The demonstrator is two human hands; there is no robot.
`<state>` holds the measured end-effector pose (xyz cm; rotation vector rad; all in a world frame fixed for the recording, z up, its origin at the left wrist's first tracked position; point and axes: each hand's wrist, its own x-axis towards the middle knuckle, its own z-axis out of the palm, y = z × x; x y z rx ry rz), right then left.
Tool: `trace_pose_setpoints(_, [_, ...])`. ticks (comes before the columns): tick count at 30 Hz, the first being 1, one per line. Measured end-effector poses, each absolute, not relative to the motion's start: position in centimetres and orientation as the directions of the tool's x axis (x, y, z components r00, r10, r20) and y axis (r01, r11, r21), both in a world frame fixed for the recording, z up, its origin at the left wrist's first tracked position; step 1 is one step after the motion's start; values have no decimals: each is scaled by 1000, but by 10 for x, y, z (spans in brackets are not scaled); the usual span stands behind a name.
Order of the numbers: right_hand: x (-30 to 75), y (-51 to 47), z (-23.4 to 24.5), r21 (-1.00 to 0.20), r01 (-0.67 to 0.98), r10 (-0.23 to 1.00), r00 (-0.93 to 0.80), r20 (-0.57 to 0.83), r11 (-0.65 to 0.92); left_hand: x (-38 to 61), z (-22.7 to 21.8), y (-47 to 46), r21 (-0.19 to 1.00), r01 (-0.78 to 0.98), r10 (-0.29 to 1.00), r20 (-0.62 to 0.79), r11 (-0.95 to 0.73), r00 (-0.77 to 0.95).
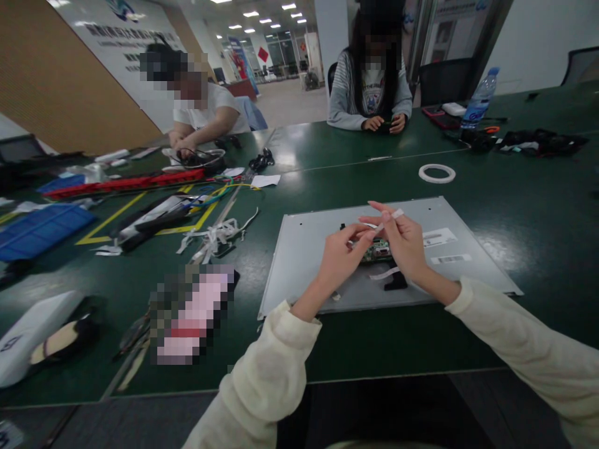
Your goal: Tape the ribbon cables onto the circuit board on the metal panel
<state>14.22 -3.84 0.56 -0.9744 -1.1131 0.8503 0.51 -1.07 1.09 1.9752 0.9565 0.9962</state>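
My left hand (342, 254) and my right hand (408, 244) are close together above a flat grey metal-backed panel (302, 262). Both pinch a narrow white strip of tape (380, 229), whose end sticks up past my right thumb. Under my fingers a small green circuit board (377, 251) sits on the panel, partly hidden by the hands. A second pale strip (384, 273) and a black piece (395, 280) lie just below the board. White labels (450, 259) are on the panel's right side.
A white tape roll (437, 173) lies beyond the panel. To the left are a phone (201, 315), crumpled white strips (218, 240), a white case (35, 333) and a blue tray (44, 227). Two people sit across the table; a water bottle (480, 100) stands at the far right.
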Motion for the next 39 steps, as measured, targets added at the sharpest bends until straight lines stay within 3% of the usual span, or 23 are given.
trace_pose_setpoints(4, [139, -42, 6, -920, -142, 927, 142, 346, 365, 4, 9, -9, 813, 369, 858, 279, -450, 432])
trace_pose_setpoints(9, [139, -42, 5, -918, -73, 920, 84, 384, 390, 2, 12, -7, 837, 376, 874, 222, -398, 433])
trace_pose_setpoints(16, [140, -39, -3, -922, 33, 909, 151, 387, 387, 6, 20, -16, 862, 351, 846, 150, -366, 512])
trace_pose_setpoints(19, [145, -35, 0, -920, 5, 898, 215, 383, 392, 6, 20, -17, 874, 350, 850, 122, -337, 513])
trace_pose_setpoints(24, [161, -21, 5, -925, -134, 908, 284, 308, 355, 5, 19, -14, 877, 370, 839, 65, -307, 540])
trace_pose_setpoints(32, [174, -12, 1, -957, -60, 947, 173, 269, 283, -2, 26, -11, 877, 361, 805, 48, -318, 591])
trace_pose_setpoints(37, [172, -11, 2, -962, -213, 982, 115, 151, 173, -3, 29, -13, 880, 341, 790, 60, -330, 610])
trace_pose_setpoints(39, [170, -14, 3, -975, -168, 989, 51, 136, 143, -4, 28, -13, 879, 343, 788, 58, -332, 613])
